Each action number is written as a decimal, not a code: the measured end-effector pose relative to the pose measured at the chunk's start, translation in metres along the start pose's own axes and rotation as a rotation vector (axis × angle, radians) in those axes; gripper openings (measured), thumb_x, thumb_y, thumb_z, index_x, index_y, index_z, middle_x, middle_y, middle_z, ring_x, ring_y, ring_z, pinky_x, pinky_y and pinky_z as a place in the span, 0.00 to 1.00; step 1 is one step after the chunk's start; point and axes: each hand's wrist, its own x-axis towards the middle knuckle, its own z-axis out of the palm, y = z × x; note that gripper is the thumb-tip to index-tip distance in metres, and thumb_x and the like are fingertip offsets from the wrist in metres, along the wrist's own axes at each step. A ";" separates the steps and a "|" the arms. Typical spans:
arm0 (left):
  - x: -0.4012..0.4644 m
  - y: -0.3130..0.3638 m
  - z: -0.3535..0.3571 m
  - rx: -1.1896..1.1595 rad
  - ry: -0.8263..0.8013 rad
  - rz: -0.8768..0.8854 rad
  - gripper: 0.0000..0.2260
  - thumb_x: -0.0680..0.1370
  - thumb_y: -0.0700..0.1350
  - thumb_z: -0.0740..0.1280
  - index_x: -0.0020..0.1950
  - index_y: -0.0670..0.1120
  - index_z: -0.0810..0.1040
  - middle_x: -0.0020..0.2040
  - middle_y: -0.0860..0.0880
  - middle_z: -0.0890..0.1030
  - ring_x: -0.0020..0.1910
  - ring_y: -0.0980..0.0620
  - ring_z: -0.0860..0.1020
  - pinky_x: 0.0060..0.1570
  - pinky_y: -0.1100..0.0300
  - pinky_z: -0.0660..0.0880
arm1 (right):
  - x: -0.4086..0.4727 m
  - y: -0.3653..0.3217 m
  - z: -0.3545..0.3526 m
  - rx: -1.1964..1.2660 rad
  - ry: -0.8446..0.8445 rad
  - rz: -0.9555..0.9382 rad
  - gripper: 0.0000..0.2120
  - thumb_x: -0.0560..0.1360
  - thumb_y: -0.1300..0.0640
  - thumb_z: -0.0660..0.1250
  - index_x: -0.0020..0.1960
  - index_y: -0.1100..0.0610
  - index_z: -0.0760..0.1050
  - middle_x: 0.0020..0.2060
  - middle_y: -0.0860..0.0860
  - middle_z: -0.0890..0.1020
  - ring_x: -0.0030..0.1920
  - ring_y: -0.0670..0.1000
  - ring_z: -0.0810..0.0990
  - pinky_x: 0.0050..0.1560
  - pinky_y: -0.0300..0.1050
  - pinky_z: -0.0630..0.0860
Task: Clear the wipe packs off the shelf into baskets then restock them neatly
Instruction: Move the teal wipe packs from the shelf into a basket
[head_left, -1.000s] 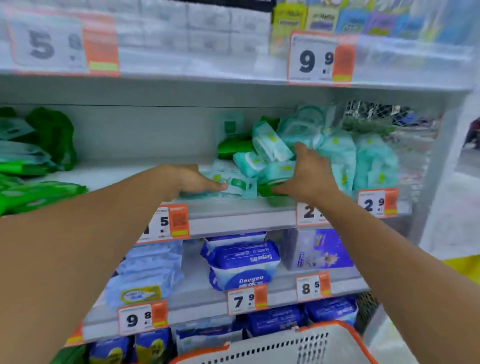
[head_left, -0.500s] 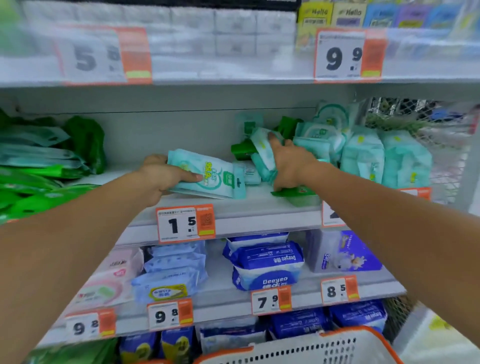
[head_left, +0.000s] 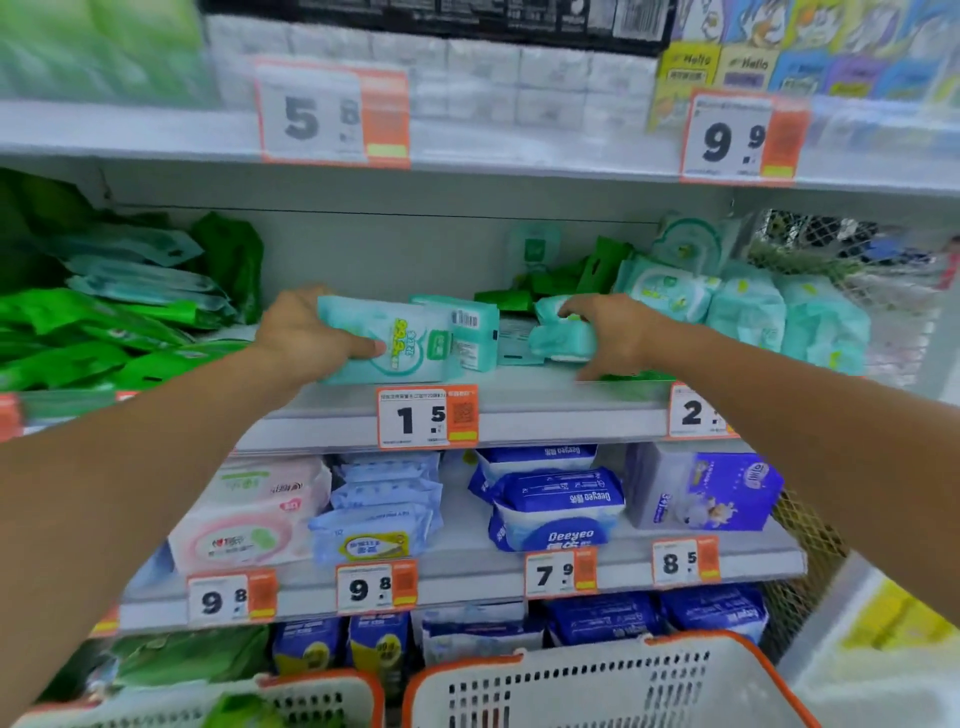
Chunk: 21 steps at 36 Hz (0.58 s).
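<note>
- left hand (head_left: 306, 338) grips a mint wipe pack (head_left: 387, 343), right hand (head_left: 613, 332) clutches a small pack (head_left: 558, 338)
- clearing's barely underway imo: piles left at 9 and 3 o'clock on the shelf (head_left: 545, 410), baskets (head_left: 597, 680) nearly bare

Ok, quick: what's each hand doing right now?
Left hand: grips a flat teal wipe pack at the shelf front.
Right hand: grips a small teal pack.

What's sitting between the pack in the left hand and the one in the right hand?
In the head view, a small teal pack with a barcode stands right beside the left hand's pack, then a flat pale pack lies against the right hand's pack.
</note>
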 end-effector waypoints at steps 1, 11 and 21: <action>0.000 -0.002 -0.003 0.064 0.051 0.007 0.20 0.63 0.40 0.83 0.50 0.43 0.79 0.44 0.46 0.82 0.38 0.49 0.79 0.35 0.59 0.76 | 0.002 0.002 0.000 -0.045 -0.029 0.016 0.37 0.65 0.52 0.81 0.71 0.56 0.71 0.63 0.56 0.78 0.63 0.60 0.76 0.59 0.48 0.74; 0.010 -0.006 -0.019 0.323 0.240 0.073 0.39 0.69 0.65 0.71 0.68 0.39 0.70 0.65 0.40 0.74 0.66 0.39 0.72 0.67 0.50 0.69 | -0.002 -0.058 -0.035 0.955 -0.137 -0.130 0.13 0.73 0.61 0.76 0.57 0.61 0.82 0.46 0.53 0.87 0.40 0.47 0.85 0.34 0.36 0.78; -0.014 0.030 -0.008 -0.204 -0.379 0.061 0.15 0.76 0.42 0.73 0.62 0.45 0.80 0.54 0.46 0.85 0.45 0.52 0.84 0.39 0.58 0.83 | 0.033 -0.112 -0.017 1.322 -0.215 -0.058 0.16 0.73 0.51 0.73 0.56 0.59 0.81 0.50 0.54 0.86 0.50 0.53 0.85 0.54 0.48 0.81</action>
